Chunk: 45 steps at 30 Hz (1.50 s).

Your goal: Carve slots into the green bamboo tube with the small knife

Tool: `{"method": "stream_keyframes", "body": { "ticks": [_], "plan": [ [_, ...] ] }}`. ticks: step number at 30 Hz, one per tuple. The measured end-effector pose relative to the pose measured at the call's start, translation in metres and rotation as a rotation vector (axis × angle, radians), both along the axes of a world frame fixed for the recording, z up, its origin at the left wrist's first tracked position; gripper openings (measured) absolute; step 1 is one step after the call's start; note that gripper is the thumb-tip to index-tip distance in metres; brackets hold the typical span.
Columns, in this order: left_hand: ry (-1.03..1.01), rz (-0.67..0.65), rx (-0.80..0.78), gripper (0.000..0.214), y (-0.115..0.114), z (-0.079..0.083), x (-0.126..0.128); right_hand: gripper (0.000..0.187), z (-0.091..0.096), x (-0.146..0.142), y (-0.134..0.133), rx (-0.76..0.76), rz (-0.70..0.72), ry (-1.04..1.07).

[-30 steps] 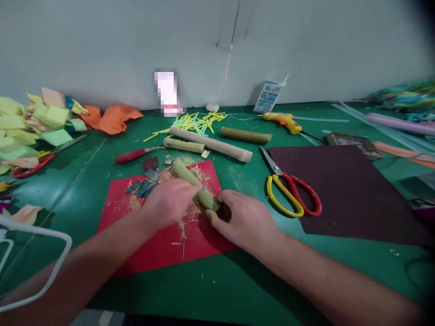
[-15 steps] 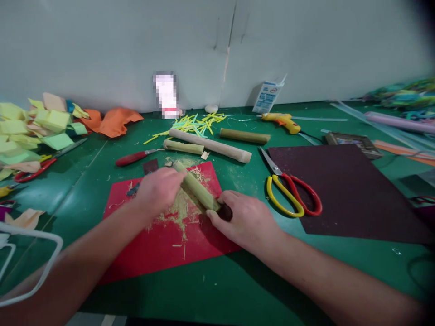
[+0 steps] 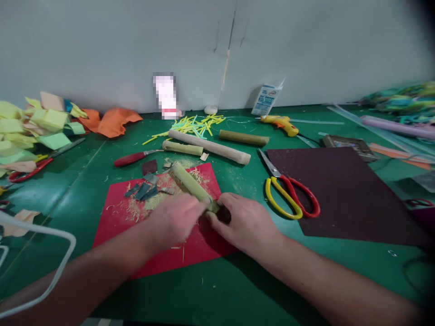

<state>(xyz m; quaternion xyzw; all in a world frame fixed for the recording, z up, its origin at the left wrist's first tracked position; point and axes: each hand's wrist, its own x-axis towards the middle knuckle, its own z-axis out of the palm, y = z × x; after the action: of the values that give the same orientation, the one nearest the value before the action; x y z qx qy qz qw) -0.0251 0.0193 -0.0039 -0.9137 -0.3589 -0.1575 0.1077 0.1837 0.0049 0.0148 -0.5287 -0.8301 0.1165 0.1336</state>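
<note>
A pale green bamboo piece (image 3: 190, 182) lies slantwise over a red sheet (image 3: 115, 217) strewn with shavings and dust. Its near end is gripped by my right hand (image 3: 246, 217), thumb below and fingers curled on top. My left hand (image 3: 178, 216), slightly blurred, is closed with its fingertips against the bamboo close to the right hand. Whatever those fingers pinch is mostly hidden; a dark sliver shows beside them. Several dark grey scraps (image 3: 146, 192), which look like sandpaper, lie on the sheet left of the bamboo.
Behind are a red-handled tool (image 3: 131, 159), more bamboo pieces (image 3: 210, 147), yellow strips (image 3: 199, 124) and a yellow glue gun (image 3: 280, 124). Scissors (image 3: 283, 192) lie partly on a dark brown sheet (image 3: 340, 194) at right. Folded paper pieces (image 3: 41, 127) crowd the left; a white wire frame (image 3: 64, 267) juts in.
My left hand has slid along the bamboo from its far part down toward my right hand, uncovering the grey scraps. The right hand keeps its grip on the near end.
</note>
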Motion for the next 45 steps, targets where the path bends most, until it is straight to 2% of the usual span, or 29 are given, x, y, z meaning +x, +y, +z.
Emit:
{"method": "stream_keyframes", "body": {
  "ticks": [3,4,6,8,10,14,15,19,20,24,25,30,31,35,37,40,41,45],
  "plan": [
    [-0.079,0.179,0.063,0.033,0.01,0.005,-0.007,0.022,0.001,0.0,-0.001,-0.004,-0.009,-0.011],
    [-0.092,0.2,0.068,0.033,0.012,0.006,-0.008,0.022,0.001,-0.001,-0.001,-0.005,-0.011,-0.013],
    [-0.073,0.148,0.037,0.033,0.01,0.006,-0.007,0.021,0.0,-0.001,0.0,-0.003,-0.005,-0.011],
    [-0.034,0.029,-0.022,0.033,0.005,0.005,-0.003,0.021,0.0,-0.002,0.0,0.0,0.004,-0.007],
    [-0.051,0.01,-0.045,0.032,0.005,0.004,-0.004,0.021,0.0,-0.002,0.001,-0.003,0.0,-0.008],
    [-0.156,0.234,-0.009,0.03,0.015,0.006,-0.014,0.022,0.002,-0.001,0.0,-0.025,-0.01,-0.021],
    [-0.159,0.229,-0.026,0.03,0.015,0.007,-0.014,0.022,0.002,-0.001,0.0,-0.028,-0.007,-0.023],
    [-0.09,-0.003,-0.169,0.031,0.006,0.007,-0.005,0.021,0.001,0.0,0.0,-0.021,0.007,-0.017],
    [-0.089,-0.014,-0.169,0.031,0.007,0.007,-0.004,0.021,0.001,0.0,0.0,-0.018,0.005,-0.016],
    [-0.175,0.222,-0.058,0.03,0.014,0.007,-0.011,0.023,0.0,0.0,0.0,-0.015,-0.006,-0.029],
    [-0.176,0.24,-0.054,0.03,0.012,0.007,-0.011,0.023,0.0,-0.001,-0.001,-0.011,-0.007,-0.031],
    [-0.098,-0.014,-0.181,0.032,-0.004,0.005,-0.001,0.023,-0.002,0.0,-0.001,0.009,0.022,-0.008],
    [-0.112,-0.001,-0.178,0.031,-0.002,0.005,-0.002,0.023,-0.002,0.0,-0.001,0.008,0.022,-0.006],
    [-0.215,0.229,-0.031,0.029,0.016,0.005,-0.013,0.025,0.0,0.0,0.0,0.008,0.015,-0.017],
    [-0.174,0.188,0.004,0.03,0.014,0.004,-0.011,0.024,0.001,0.0,0.0,0.009,0.027,-0.014],
    [-0.048,-0.011,-0.01,0.033,0.003,0.002,-0.004,0.023,0.002,0.0,0.0,0.004,0.045,-0.004],
    [-0.029,-0.033,-0.007,0.033,0.002,0.001,-0.004,0.022,0.002,0.0,-0.001,0.001,0.045,-0.003],
    [-0.089,0.144,0.067,0.031,0.016,0.002,-0.012,0.024,0.002,-0.001,-0.001,-0.011,0.021,-0.017]
  ]
}}
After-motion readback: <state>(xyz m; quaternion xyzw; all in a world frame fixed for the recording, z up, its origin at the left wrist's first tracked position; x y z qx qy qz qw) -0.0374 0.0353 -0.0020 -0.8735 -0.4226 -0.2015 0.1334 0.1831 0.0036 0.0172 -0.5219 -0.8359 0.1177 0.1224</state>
